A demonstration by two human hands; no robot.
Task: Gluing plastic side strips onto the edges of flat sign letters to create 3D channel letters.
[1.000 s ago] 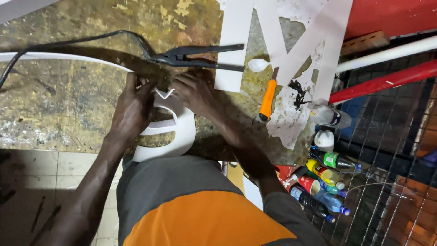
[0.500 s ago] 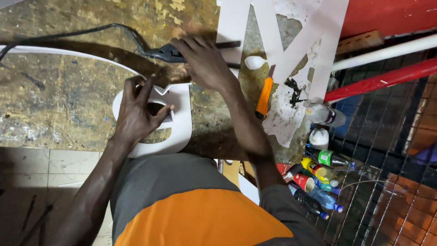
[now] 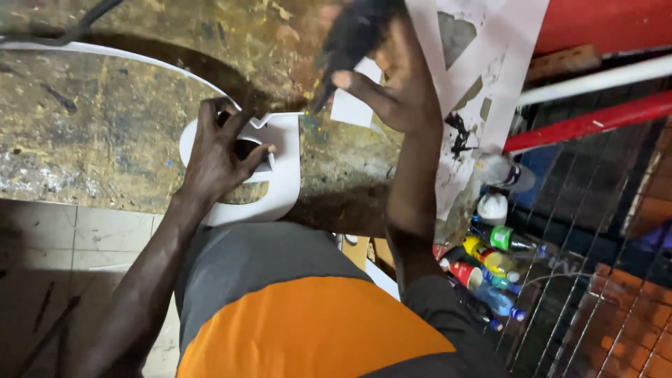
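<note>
Left hand point(image 3: 220, 150) spread flat on the white cut-out shape point(image 3: 269, 178), fingers splayed, pinning it to the stained workbench point(image 3: 91, 119), likely to stop sliding. Right hand point(image 3: 392, 77) raised above the bench, closed round a dark tool point(image 3: 350, 42) (blurred, kind unclear), clear of the shape. Beside: white stencil sheet point(image 3: 504, 63), red bar point(image 3: 588, 122), cluster of bottles point(image 3: 490, 259) by the wire mesh, crowding the right side.

White cut-out letter point(image 3: 280, 164) lies flat on the paint-stained workbench point(image 3: 91, 119).
</note>
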